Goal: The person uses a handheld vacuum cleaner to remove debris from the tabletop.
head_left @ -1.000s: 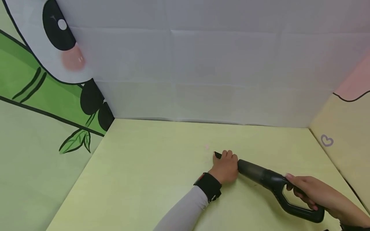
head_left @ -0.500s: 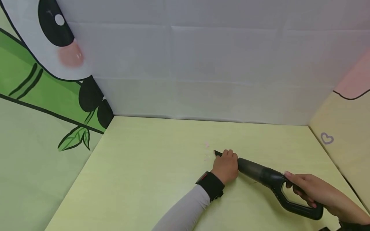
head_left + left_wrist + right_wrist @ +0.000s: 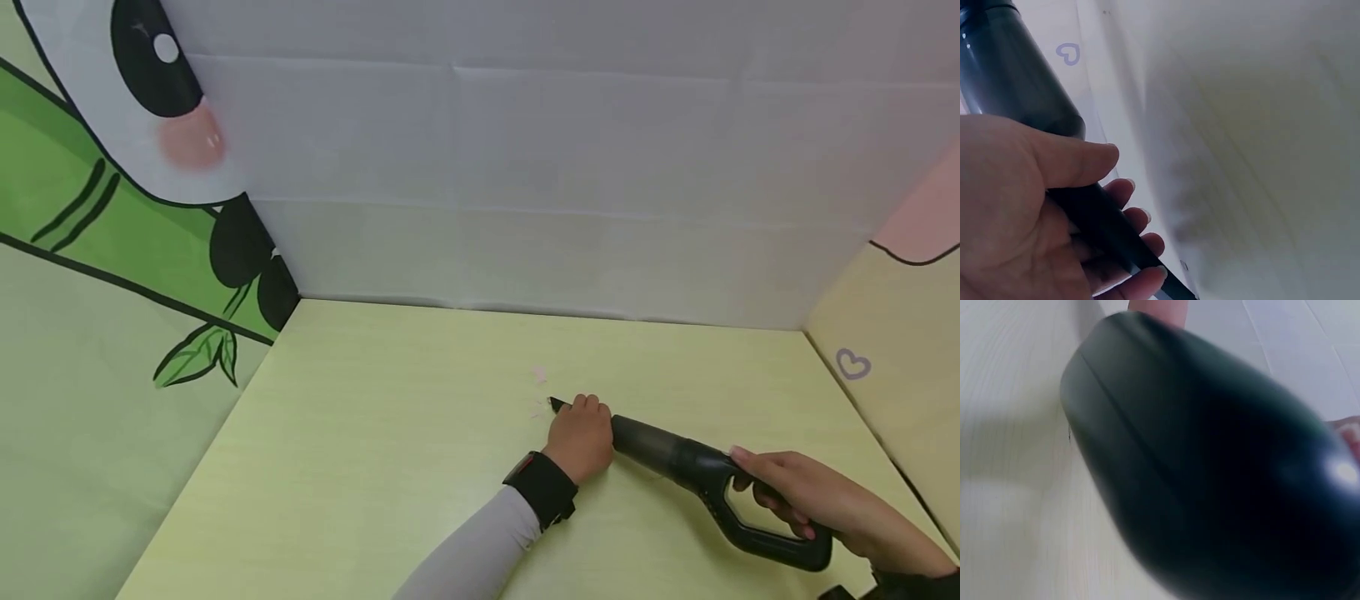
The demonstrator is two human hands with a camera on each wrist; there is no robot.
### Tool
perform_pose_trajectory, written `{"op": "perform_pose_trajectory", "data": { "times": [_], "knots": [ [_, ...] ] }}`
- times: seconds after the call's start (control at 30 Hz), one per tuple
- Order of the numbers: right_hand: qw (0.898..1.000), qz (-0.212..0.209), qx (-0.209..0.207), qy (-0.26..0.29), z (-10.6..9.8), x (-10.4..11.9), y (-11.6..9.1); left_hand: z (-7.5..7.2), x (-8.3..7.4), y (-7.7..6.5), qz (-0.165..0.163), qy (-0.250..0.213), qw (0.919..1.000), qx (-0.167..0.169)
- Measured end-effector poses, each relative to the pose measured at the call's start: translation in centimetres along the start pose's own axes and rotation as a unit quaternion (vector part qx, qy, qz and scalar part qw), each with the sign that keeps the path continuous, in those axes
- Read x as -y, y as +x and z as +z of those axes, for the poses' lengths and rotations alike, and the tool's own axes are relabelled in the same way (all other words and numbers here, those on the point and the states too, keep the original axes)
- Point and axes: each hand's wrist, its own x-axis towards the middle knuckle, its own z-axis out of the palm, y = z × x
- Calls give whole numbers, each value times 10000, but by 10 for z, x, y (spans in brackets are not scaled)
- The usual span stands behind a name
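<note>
A black handheld vacuum cleaner (image 3: 651,447) is held slantwise low over the pale yellow table, its narrow nozzle pointing left. My left hand (image 3: 581,436) grips the nozzle; in the left wrist view its thumb and curled fingers (image 3: 1138,219) wrap the dark nozzle (image 3: 1110,228). My right hand (image 3: 798,492) holds the loop handle (image 3: 772,546) at the other end. Just beyond the nozzle tip (image 3: 557,404) lie small pale pink scraps (image 3: 540,375). In the right wrist view the vacuum's dark body (image 3: 1197,469) hides most of the right hand.
The yellow tabletop (image 3: 360,442) stretches left and in front. A pale grey wall panel (image 3: 525,183) rises at its back edge. Printed side walls stand left and right, the right one with a purple heart (image 3: 852,364).
Both hands and the vacuum have shifted slightly left, bringing the nozzle tip nearer the pink scraps. More scraps show than a second ago. The head view has tilted a little.
</note>
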Motion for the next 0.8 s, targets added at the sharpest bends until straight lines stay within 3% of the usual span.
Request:
{"op": "perform_pose_trajectory", "data": {
  "times": [0.17, 0.5, 0.63, 0.8],
  "knots": [
    [9995, -91, 271, 139, 1, -3, -1, 4, 3, -6, 138, -291, 9993, 197],
    [9991, -70, 379, 153, 1, -8, -9, 10, 5, -10, 655, -572, 9952, 459],
    [9994, -92, 315, 129, 1, -9, -9, 13, 6, -5, 685, -576, 9947, 496],
    [9990, -408, 172, -26, 5, -8, -7, 8, 11, 0, 572, -522, 9945, 712]
  ]
}}
